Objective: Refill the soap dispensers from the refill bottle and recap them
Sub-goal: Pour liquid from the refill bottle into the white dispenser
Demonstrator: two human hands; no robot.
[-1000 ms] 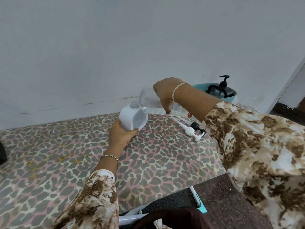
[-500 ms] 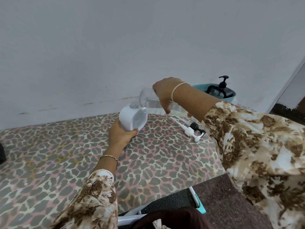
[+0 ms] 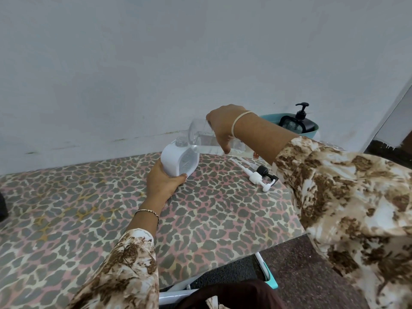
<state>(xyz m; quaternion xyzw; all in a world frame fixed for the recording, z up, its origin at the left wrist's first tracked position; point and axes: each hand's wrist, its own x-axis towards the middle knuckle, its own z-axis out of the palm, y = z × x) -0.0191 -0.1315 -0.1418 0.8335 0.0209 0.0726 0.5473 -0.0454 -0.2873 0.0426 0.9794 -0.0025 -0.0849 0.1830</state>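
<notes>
Tabletop (image 3: 223,219): covered in a leopard-print cloth, its far edge against a pale wall.
Left hand (image 3: 163,182): rests on the cloth near the middle of the far edge. It grips the dispenser low down, with the thumb curled round the front of the base and the fingers hidden behind.
Dispenser (image 3: 172,158): white and rounded, with an oval clear window on its face. It is uncapped, close to the far edge, and tilted a little toward the right hand.
Right hand (image 3: 223,123): raised above the cloth, to the right of the dispenser, with the fingers wrapped over the top of the bottle and clasping it.
Bottle (image 3: 200,137): clear plastic, tipped nearly flat, with clear liquid lying along its lower side. Its left end sits just above the dispenser's top. The openings are too clear and small to tell if they touch.
White pump (image 3: 255,176): lies flat near the right edge, with its tube pointing to the far edge.
Black pump (image 3: 265,171): lies touching the white pump on its right side.
Basin (image 3: 267,118): teal, at the far right corner, partly hidden behind the right forearm.
Black dispenser (image 3: 294,124): stands in the basin with its pump on.
Wrists: a thin chain on the left and a pale band on the right, both above patterned sleeves.
</notes>
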